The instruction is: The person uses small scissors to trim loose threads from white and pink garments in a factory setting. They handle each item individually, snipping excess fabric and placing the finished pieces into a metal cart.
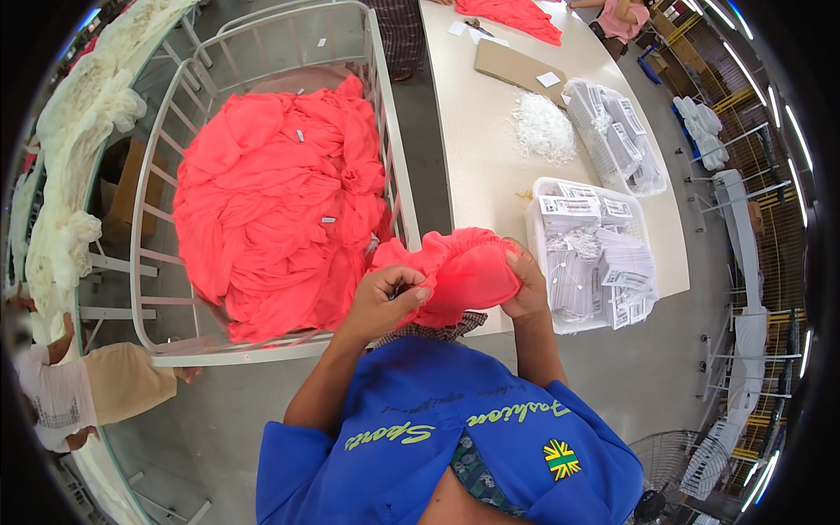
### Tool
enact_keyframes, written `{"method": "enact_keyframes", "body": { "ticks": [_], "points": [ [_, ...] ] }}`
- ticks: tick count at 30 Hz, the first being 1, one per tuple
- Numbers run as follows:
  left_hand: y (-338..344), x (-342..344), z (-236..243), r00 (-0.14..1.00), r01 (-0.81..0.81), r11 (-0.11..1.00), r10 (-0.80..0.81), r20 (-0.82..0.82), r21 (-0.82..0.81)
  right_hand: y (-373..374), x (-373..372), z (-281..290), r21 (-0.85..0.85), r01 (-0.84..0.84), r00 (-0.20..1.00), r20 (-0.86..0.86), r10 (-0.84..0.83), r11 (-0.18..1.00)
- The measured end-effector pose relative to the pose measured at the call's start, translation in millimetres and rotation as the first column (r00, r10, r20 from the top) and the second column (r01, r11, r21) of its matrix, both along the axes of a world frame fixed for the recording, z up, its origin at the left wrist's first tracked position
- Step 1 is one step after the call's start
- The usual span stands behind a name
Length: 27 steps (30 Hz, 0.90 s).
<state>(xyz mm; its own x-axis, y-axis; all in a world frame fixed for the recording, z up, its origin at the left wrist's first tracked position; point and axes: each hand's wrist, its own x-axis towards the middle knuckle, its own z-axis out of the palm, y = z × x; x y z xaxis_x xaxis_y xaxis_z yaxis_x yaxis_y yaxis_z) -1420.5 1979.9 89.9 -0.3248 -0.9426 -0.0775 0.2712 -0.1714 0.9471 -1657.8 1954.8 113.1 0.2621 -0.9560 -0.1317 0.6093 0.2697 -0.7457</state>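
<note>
The left hand [391, 303] and right hand [528, 284] pinch one pink cloth [468, 278] tight, maybe unfinished, and a big pile [262, 206] waits.

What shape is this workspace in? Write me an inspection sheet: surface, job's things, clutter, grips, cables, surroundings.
Surface: pale table, bare in places, loaded mainly toward its right side.
Job's things: gathered coral cloth, held up in front of the body; a coral heap inside a white railed cart.
Clutter: front basket and rear basket, both full of printed tags; loose pile of white strands; brown cardboard.
Grips: left grip and right grip closed on opposite sides of the cloth.
Cables: nothing seen.
Surroundings: grey floor; co-worker at left; fan at lower right.
</note>
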Motion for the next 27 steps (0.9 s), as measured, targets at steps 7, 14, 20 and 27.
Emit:
{"method": "enact_keyframes", "body": {
  "ticks": [7, 14, 20, 27],
  "points": [
    [12.3, 9.1, 23.6, 0.973, 0.055, 0.99, -0.024, -0.231, 0.132, -2.0, 13.8, -16.6, -0.165, -0.09, 0.753, -0.657, -0.042, 0.982],
    [14.3, 4.8, 28.5, 0.98, 0.004, 0.989, 0.026, -0.197, 0.15, 11.0, 31.3, 1.8, -0.375, -0.211, 0.754, -0.65, -0.094, 0.903],
    [14.5, -2.5, 28.5, 0.985, -0.144, 0.983, 0.153, -0.078, 0.111, 13.1, 49.2, -1.3, -0.179, -0.456, 0.674, -0.71, 0.207, 0.872],
    [18.5, -3.7, 42.8, 0.984, -0.172, 0.978, 0.176, 0.029, -0.12, 9.2, 71.6, -82.8, -0.15, -0.578, 0.474, -0.862, 0.181, 0.802]
  ]
}}
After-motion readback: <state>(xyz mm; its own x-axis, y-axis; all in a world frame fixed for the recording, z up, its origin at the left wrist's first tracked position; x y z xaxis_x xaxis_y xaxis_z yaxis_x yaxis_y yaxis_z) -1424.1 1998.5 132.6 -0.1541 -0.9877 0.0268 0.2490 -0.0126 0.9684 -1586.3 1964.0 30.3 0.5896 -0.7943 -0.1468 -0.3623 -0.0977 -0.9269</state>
